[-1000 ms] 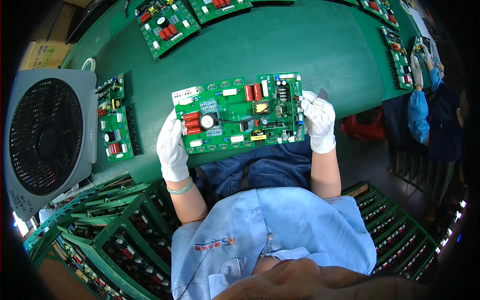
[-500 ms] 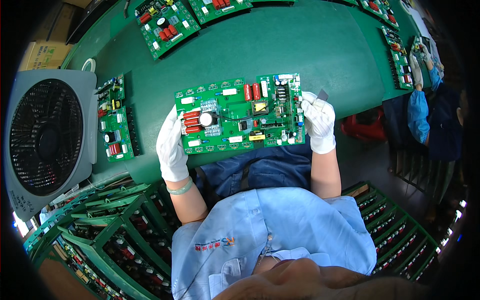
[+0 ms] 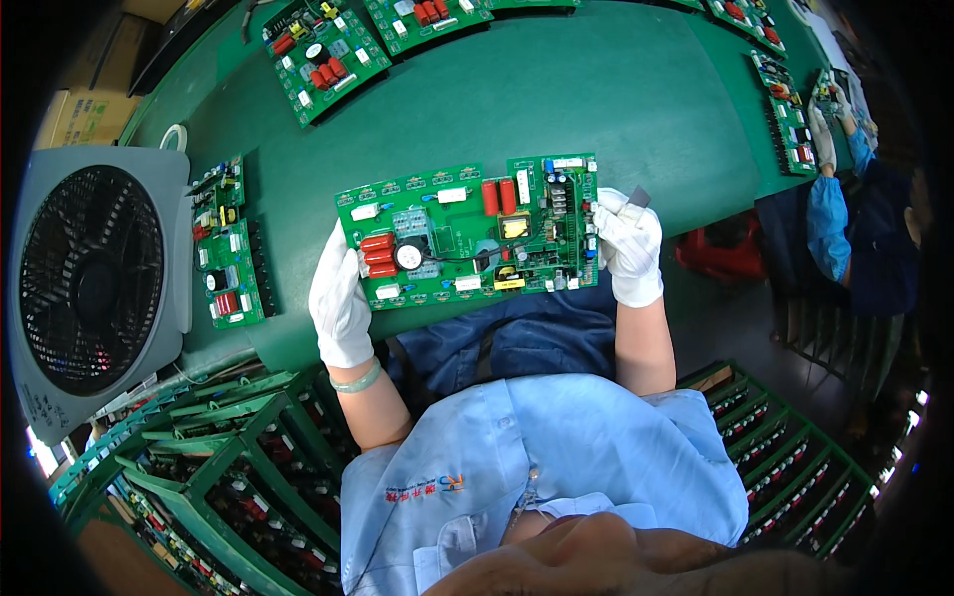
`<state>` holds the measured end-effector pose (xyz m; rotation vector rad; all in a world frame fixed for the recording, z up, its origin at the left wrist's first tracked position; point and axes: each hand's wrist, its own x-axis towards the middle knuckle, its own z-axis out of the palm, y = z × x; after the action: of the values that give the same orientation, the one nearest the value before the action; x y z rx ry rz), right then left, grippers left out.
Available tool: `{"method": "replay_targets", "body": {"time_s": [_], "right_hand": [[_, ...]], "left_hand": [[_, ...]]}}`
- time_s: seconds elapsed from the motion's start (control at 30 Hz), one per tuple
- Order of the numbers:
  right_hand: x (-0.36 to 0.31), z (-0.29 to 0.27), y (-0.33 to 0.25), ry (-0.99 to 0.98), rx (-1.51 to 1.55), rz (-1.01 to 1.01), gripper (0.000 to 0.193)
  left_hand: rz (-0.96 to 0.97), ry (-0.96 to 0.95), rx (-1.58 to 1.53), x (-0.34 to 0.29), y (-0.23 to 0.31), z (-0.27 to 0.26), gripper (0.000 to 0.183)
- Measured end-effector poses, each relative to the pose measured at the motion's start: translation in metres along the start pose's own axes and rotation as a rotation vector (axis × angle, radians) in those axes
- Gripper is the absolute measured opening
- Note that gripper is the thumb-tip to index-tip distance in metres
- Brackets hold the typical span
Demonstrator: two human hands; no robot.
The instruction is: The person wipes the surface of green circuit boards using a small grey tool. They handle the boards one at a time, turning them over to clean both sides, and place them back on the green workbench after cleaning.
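Between my two white-gloved hands is a green circuit board [image 3: 467, 221] with red, white and black parts, held over the table's near edge. My left hand [image 3: 340, 293] grips its left end, with the fingers partly hidden behind it. At the right end my right hand [image 3: 628, 243] is closed, its fingers against the board's edge. A small dark grey flat piece [image 3: 640, 197] sticks up from the right-hand fingers; its kind cannot be made out.
More circuit boards stand on the green table [image 3: 556, 79]: one at the left [image 3: 231, 243], several at the back, and one at the right [image 3: 785, 114]. A big grey fan [image 3: 94, 278] is at far left. Green racks [image 3: 229, 467] of boards flank me. A co-worker's gloved hands [image 3: 823, 134] work at right.
The circuit board has tilted slightly, its left part shifting a little left and down. My left hand moved slightly with it. My right hand keeps its hold, and the view has shifted a little.
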<state>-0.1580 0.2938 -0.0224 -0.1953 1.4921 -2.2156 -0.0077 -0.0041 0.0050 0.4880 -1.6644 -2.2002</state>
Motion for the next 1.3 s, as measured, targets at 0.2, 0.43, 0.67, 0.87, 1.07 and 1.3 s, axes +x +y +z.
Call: {"method": "replay_targets", "body": {"time_s": [0.2, 0.43, 0.67, 0.87, 1.07, 1.3], "right_hand": [[-0.001, 0.004, -0.001, 0.000, 0.002, -0.059, 0.029], [-0.001, 0.003, 0.001, 0.011, 0.006, -0.058, 0.028], [-0.001, 0.006, 0.000, 0.004, -0.018, -0.129, 0.029], [-0.002, 0.000, -0.004, -0.093, 0.044, -0.042, 0.024], [0.001, 0.001, 0.009, -0.041, -0.035, -0.193, 0.029], [-0.002, 0.003, -0.001, -0.036, -0.041, -0.123, 0.027]], "left_hand": [[0.003, 0.019, 0.078, 0.001, -0.001, 0.002, 0.052], [0.015, 0.011, 0.107, 0.000, -0.004, -0.002, 0.051], [0.016, -0.002, 0.049, 0.000, -0.001, 0.003, 0.050], [0.022, -0.003, 0.044, 0.000, -0.002, 0.002, 0.050], [0.062, -0.012, 0.061, 0.001, -0.004, 0.002, 0.050], [0.026, 0.000, 0.040, 0.000, -0.004, 0.002, 0.051]]}}
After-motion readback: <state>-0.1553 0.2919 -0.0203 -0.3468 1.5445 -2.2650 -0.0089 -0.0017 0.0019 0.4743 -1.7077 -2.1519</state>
